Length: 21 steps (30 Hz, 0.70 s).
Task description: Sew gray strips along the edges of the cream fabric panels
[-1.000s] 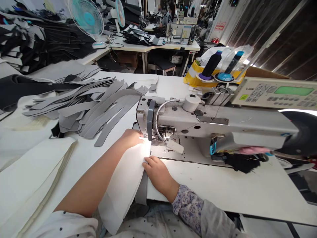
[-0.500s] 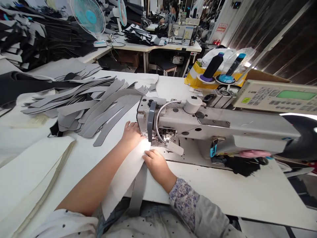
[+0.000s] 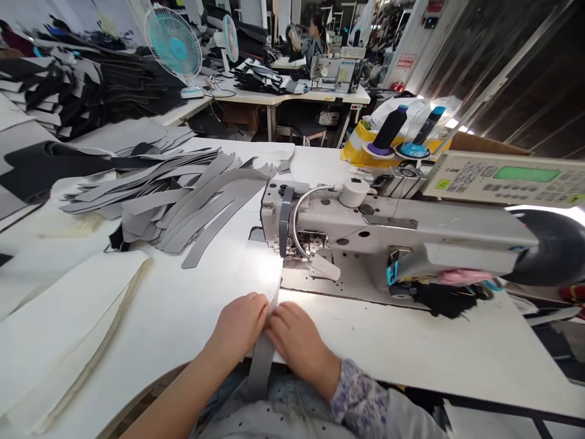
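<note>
Near the front edge of the sewing table, my left hand [image 3: 243, 320] and my right hand [image 3: 297, 338] are close together, both closed on a grey fabric strip [image 3: 261, 369]. The strip's lower end hangs down towards my lap. From my fingers its narrow upper part runs up towards the needle area of a sewing machine [image 3: 402, 228]. A small lamp [image 3: 323, 267] on a flexible neck lights that spot, and glare hides where the strip ends. My fingertips cover the part they pinch.
On the left lie a pile of grey strips [image 3: 183, 201] and a stack of off-white sheets [image 3: 68, 329]. Thread cones [image 3: 392, 129] stand behind the machine beside a control panel [image 3: 512, 177]. Farther back are fans [image 3: 176, 46] and a person [image 3: 315, 42] at another machine.
Both hands have moved back from the needle area towards my body and come together on the grey strip. The wide white piece between my arms no longer shows there.
</note>
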{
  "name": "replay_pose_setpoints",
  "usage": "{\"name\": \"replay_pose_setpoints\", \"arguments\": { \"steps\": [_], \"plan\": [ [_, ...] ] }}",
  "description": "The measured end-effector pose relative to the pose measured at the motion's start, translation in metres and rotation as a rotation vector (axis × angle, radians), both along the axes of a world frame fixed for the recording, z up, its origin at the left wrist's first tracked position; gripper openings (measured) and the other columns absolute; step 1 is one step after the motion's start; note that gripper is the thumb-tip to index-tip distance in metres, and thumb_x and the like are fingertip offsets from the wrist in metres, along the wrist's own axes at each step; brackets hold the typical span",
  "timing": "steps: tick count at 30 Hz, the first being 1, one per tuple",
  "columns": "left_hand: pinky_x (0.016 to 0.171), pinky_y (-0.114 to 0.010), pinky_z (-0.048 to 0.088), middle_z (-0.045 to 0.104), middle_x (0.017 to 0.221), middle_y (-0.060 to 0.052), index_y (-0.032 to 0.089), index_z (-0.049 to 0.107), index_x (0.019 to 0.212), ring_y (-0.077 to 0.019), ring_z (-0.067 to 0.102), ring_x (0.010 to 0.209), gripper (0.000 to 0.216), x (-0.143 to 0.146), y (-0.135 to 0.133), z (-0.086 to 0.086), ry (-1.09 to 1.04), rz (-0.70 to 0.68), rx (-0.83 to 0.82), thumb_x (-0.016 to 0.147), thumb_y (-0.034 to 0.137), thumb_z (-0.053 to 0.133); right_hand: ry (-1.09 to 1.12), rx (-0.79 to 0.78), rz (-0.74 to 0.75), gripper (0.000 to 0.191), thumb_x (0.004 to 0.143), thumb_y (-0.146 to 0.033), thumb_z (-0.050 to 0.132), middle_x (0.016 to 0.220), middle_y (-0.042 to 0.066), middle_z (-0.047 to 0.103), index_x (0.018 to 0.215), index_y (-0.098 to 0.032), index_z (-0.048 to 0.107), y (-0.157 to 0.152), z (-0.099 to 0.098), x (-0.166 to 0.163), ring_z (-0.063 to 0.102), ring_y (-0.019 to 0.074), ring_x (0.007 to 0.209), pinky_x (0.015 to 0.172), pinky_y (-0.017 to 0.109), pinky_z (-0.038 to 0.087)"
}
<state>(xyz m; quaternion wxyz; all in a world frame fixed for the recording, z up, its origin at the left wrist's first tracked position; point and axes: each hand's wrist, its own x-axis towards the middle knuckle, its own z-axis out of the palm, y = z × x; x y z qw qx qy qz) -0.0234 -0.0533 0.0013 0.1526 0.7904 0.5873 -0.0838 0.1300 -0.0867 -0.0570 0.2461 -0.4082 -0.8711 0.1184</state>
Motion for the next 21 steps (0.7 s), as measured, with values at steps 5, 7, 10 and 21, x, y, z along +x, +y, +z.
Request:
{"name": "replay_pose_setpoints", "arguments": {
  "steps": [5, 7, 10, 21],
  "plan": [
    [0.067, -0.03, 0.042, 0.064, 0.087, -0.004, 0.019, 0.061, 0.083, -0.0194, 0.061, 0.081, 0.03, 0.01, 0.007, -0.001, 0.117, -0.06, -0.031, 0.095, 0.018, 0.034, -0.04, -0.025, 0.024, 0.031, 0.091, -0.033, 0.062, 0.132, 0.008, 0.055, 0.119, -0.019, 0.058, -0.035, -0.003, 0.002, 0.044, 0.0273, 0.126, 0.109, 0.046, 0.037],
    [0.069, -0.03, 0.043, 0.064, 0.088, -0.005, 0.018, 0.062, 0.085, -0.0195, 0.062, 0.083, 0.028, 0.013, 0.01, 0.0, 0.136, -0.079, -0.025, 0.093, 0.014, 0.035, -0.053, -0.041, 0.018, 0.032, 0.092, -0.033, 0.061, 0.132, 0.008, 0.056, 0.12, -0.02, 0.058, -0.033, -0.004, 0.003, 0.044, 0.0273, 0.126, 0.109, 0.045, 0.038],
    [0.069, -0.029, 0.044, 0.064, 0.089, -0.006, 0.017, 0.062, 0.086, -0.0199, 0.063, 0.083, 0.027, 0.015, 0.018, -0.001, 0.167, -0.081, 0.002, 0.09, 0.01, 0.036, -0.061, -0.018, 0.005, 0.033, 0.093, -0.033, 0.059, 0.133, 0.008, 0.056, 0.123, -0.019, 0.057, -0.028, -0.004, 0.005, 0.046, 0.0274, 0.125, 0.107, 0.044, 0.04],
    [0.07, -0.029, 0.047, 0.066, 0.09, -0.01, 0.014, 0.064, 0.088, -0.0212, 0.064, 0.084, 0.027, 0.031, 0.053, -0.007, 0.169, -0.061, 0.077, 0.084, 0.004, 0.04, -0.094, 0.025, -0.054, 0.034, 0.093, -0.032, 0.059, 0.133, 0.008, 0.057, 0.123, -0.017, 0.06, -0.018, -0.009, 0.003, 0.048, 0.0269, 0.124, 0.108, 0.042, 0.041]
  ]
}}
